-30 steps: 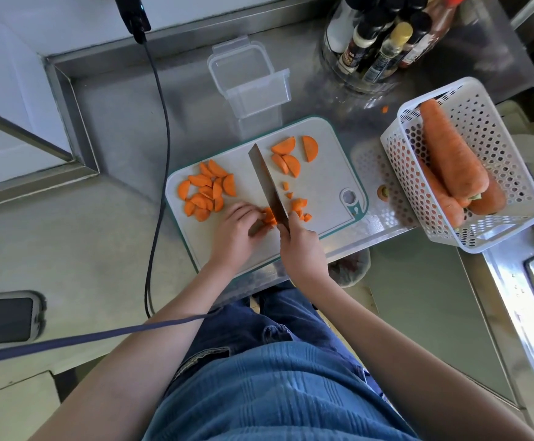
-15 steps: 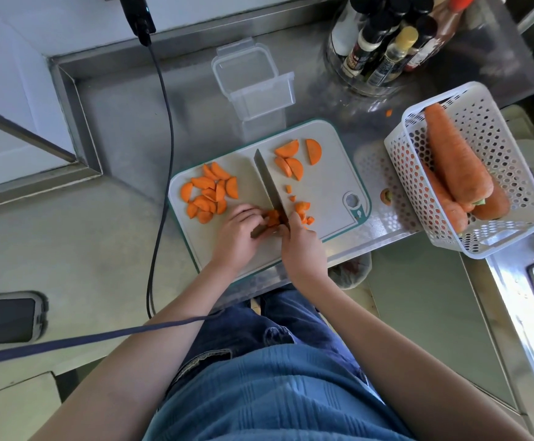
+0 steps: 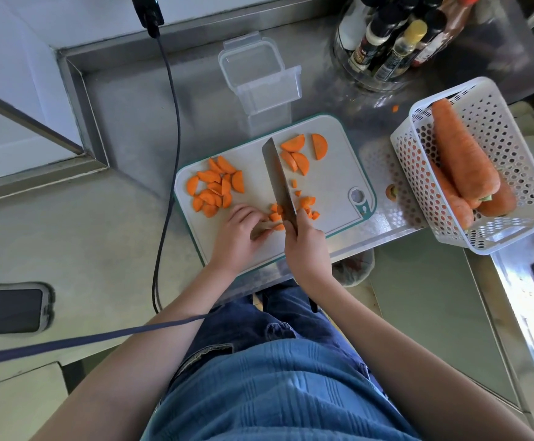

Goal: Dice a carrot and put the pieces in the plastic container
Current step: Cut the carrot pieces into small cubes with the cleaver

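Since a moment ago, slid slightly left along the cutting board (image 3: pixel 329 144): knife (image 3: pixel 279 183), blade edge down among small diced bits (image 3: pixel 307 203), handle clenched in right hand (image 3: pixel 305 246). Left hand (image 3: pixel 238 232) curled, fingertips pinning a carrot piece (image 3: pixel 275 218) just left of the blade; cannot tell how much of that piece remains under the fingers. On the board's left part, a heap of half-moon slices (image 3: pixel 216 189); on the far right part, four larger half-rounds (image 3: pixel 303 151), apart from the blade. Beyond the board's far edge, clear plastic container (image 3: pixel 260 78) with lid hinged open, no carrot inside. To the right, white perforated basket (image 3: pixel 482 167) holding whole carrots (image 3: pixel 459 151). Behind, a cluster of condiment bottles (image 3: pixel 393 43). Left on the counter, a dark cable (image 3: pixel 170 122) and a phone (image 3: pixel 7 310).
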Tool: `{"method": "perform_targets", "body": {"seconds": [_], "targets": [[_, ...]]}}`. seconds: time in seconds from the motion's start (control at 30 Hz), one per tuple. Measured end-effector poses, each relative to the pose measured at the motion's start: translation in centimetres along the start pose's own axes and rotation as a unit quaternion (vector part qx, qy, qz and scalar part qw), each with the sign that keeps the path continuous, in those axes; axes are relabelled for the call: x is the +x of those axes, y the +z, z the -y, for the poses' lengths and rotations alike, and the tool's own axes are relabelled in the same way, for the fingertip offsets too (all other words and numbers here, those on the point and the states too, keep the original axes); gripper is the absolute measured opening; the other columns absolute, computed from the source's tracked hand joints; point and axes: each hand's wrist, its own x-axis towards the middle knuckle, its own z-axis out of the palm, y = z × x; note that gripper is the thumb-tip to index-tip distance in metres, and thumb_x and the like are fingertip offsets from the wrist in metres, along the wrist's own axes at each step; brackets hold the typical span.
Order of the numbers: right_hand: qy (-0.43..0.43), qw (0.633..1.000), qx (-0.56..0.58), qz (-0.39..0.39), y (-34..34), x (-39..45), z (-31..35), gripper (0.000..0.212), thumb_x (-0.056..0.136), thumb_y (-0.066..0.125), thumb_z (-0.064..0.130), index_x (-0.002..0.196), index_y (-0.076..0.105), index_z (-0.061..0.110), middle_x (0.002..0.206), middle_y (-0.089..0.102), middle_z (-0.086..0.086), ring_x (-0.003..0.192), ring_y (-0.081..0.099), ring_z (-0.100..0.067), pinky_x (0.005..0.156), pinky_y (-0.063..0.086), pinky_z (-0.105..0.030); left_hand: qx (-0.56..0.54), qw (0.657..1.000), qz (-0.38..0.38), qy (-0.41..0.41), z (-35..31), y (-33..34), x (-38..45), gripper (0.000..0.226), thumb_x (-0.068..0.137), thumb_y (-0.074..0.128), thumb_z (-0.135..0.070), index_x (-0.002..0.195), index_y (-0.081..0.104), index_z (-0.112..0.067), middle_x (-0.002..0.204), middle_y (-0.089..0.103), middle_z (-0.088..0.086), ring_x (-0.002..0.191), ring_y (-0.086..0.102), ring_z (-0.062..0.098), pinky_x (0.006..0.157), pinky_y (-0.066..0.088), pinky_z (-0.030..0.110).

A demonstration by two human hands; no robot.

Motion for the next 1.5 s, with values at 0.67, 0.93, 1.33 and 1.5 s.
{"method": "perform_targets", "body": {"seconds": [0.67,0.93,1.33,1.5], "targets": [[0.001,0.994,-0.112,0.013,2.1,0.7,-0.3,0.005,0.101,0.035,0.016,0.103,0.037,0.012,0.074,0.051,-0.010,0.064,0.049,-0.030,0.052,0.034,-0.033,0.004,1.000,-0.006,-0.008,0.0,0.2,0.1,0.018,0.075,0.072,-0.009,0.090,0.065,-0.003,0.089,0.063,0.010,0.092,0.049,0.023,0.078,0.044,0.036],[0.021,0.999,-0.010,0.025,1.2,1.5,-0.9,0.018,0.101,0.039,0.029,0.091,0.038,0.013,0.083,0.058,-0.013,0.071,0.055,-0.033,0.059,0.043,-0.037,0.041,0.993,0.010,0.112,0.0,0.7,-0.2,0.028,0.091,0.048,-0.011,0.108,0.068,0.001,0.116,0.065,0.013,0.111,0.056,0.025,0.097,0.044,0.032],[-0.003,0.996,-0.092,0.008,1.2,1.4,-1.4,0.006,0.100,0.036,0.014,0.106,0.037,0.015,0.089,0.060,-0.015,0.076,0.059,-0.036,0.067,0.053,-0.047,0.069,0.991,0.031,0.111,-1.4,0.7,0.6,0.023,0.084,0.054,-0.009,0.095,0.072,0.000,0.097,0.072,0.012,0.099,0.061,0.022,0.088,0.043,0.025],[-0.033,0.999,-0.022,0.001,-1.0,2.3,-1.6,0.019,0.100,0.040,0.020,0.115,0.045,0.009,0.086,0.060,-0.012,0.078,0.055,-0.034,0.063,0.044,-0.037,0.008,0.999,0.048,0.023,-2.8,-0.3,0.9,0.035,0.088,0.046,-0.020,0.110,0.069,-0.005,0.101,0.071,0.011,0.092,0.066,0.027,0.080,0.050,0.030]]}}
